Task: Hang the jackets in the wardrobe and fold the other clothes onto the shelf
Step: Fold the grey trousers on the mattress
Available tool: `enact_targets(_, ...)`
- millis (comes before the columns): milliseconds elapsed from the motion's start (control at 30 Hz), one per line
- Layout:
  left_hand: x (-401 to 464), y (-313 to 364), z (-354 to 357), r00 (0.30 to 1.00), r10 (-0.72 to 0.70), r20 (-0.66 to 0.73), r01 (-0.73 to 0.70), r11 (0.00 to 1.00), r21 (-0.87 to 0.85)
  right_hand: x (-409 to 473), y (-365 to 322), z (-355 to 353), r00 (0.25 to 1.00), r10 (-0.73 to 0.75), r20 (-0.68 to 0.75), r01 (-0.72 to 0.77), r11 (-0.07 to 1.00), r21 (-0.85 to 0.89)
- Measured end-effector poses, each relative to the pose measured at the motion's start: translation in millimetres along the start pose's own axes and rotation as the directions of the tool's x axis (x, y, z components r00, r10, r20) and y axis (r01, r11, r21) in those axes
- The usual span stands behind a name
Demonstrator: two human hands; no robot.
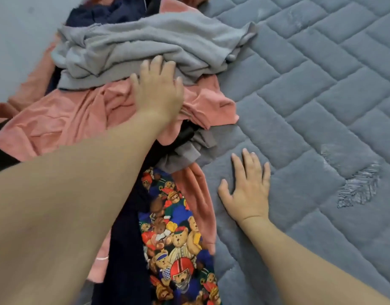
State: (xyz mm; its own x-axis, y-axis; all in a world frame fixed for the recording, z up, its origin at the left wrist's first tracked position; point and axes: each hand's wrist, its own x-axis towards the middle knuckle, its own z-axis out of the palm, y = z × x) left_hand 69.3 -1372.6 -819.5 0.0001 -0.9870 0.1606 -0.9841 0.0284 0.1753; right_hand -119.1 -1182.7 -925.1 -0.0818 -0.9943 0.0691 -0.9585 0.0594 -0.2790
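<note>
A heap of clothes lies on a grey-blue quilted bed cover [321,95]. On top is a crumpled grey garment [145,42]. Under it lie a salmon-pink garment [64,119], dark navy clothes [123,249] and a cloth printed with teddy bears [176,238]. My left hand [158,89] rests on the heap with straight fingers, its fingertips touching the lower edge of the grey garment. My right hand [247,188] lies flat and spread on the bare cover, just right of the heap, holding nothing.
A small grey cloth piece [189,150] sticks out from the heap's right edge. More dark and pink clothes [114,9] lie at the top of the heap. A scuffed patch [359,188] marks the cover at right. A pale floor or wall [17,40] shows far left.
</note>
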Motion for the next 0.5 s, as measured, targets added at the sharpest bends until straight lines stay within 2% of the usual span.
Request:
enact_targets(67, 18, 14, 7, 0.997, -0.077, 0.004, 0.076, 0.990, 0.119, -1, 2, 0, 1.000, 0.008, 0.027, -0.008, 1.000, -0.011)
enact_targets(133, 33, 19, 9, 0.991, -0.115, 0.069, 0.096, 0.967, 0.235, -3, 5, 3, 1.000, 0.002, 0.020, -0.002, 1.000, -0.021)
enact_targets(233, 45, 19, 15, 0.982, -0.110, 0.155, 0.037, 0.909, 0.415, -1, 6, 5, 1.000, 0.012, 0.002, -0.012, 0.999, -0.036)
enact_targets(300, 48, 24, 13, 0.987, -0.025, 0.160, -0.056, 0.875, 0.481, -3, 5, 7, 1.000, 0.010, -0.011, -0.010, 0.999, -0.042)
enact_targets(367, 45, 31, 2, 0.978, 0.122, 0.167, -0.183, 0.886, 0.426, -2, 5, 6, 1.000, 0.010, -0.017, -0.011, 0.999, -0.034)
enact_targets(400, 39, 35, -7, 0.968, 0.212, 0.137, -0.247, 0.906, 0.343, -2, 6, 5, 1.000, 0.013, -0.017, -0.013, 1.000, -0.024)
enact_targets(500, -18, 36, -35, 0.938, 0.346, -0.031, -0.344, 0.937, 0.062, -3, 6, 3, 1.000, 0.014, 0.013, -0.014, 1.000, -0.024)
